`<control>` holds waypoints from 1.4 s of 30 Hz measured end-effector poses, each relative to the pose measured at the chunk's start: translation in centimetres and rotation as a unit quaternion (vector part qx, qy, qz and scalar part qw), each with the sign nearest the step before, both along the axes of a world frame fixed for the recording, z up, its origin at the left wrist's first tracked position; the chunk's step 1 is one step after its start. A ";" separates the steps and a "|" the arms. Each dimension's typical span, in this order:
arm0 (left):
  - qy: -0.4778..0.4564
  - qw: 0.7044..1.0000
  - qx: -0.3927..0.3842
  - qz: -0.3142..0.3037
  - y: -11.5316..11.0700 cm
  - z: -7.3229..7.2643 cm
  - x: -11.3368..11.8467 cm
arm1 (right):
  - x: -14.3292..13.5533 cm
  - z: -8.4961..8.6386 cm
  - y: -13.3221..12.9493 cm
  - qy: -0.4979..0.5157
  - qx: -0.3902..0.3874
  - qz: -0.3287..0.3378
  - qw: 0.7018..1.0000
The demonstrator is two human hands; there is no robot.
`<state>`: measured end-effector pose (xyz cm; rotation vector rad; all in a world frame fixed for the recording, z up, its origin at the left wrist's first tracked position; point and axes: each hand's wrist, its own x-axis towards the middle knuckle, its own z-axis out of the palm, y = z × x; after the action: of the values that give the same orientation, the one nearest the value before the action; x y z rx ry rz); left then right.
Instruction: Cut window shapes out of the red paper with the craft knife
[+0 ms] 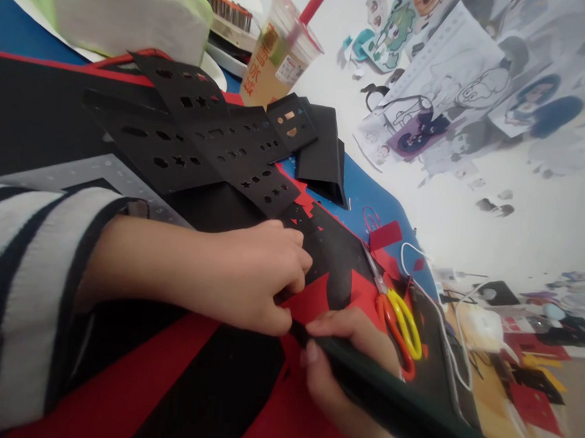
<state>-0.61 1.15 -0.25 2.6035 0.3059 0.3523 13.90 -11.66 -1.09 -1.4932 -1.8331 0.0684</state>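
Observation:
My left hand, coming from a striped sleeve, has its fingers curled, with thumb and index finger pinched at the narrow end of a long dark strip. The strip runs toward the lower right, blurred near the camera. My right hand grips it just behind that end, thumb and fingers on either side. Under both hands lie red paper and black paper. Scissors with yellow and orange handles rest just right of my right hand.
Black sheets with cut-out shapes lie beyond my left hand, near a grey ruler. A drink cup with a red straw stands behind them. Red scraps and a white cable are at the right.

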 end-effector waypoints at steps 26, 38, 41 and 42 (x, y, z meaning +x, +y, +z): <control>-0.009 1.000 -0.011 -0.004 0.1 0.0 0.0 | 0.2 0.0 -0.2 0.016 -0.010 0.034 0.999; -0.019 1.000 -0.016 -0.004 0.1 -0.1 0.0 | 0.4 0.1 -0.3 -0.001 -0.015 0.012 1.000; -0.015 1.000 -0.019 -0.006 0.1 -0.1 0.0 | 0.5 0.1 -0.2 0.005 -0.014 0.030 0.999; -0.018 1.000 -0.020 -0.007 0.2 -0.1 0.0 | 0.5 0.1 -0.2 0.014 -0.013 0.027 0.999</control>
<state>-0.62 1.30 -0.38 2.5555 0.2808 0.3834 14.41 -11.89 -1.02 -1.4529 -1.8565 0.1388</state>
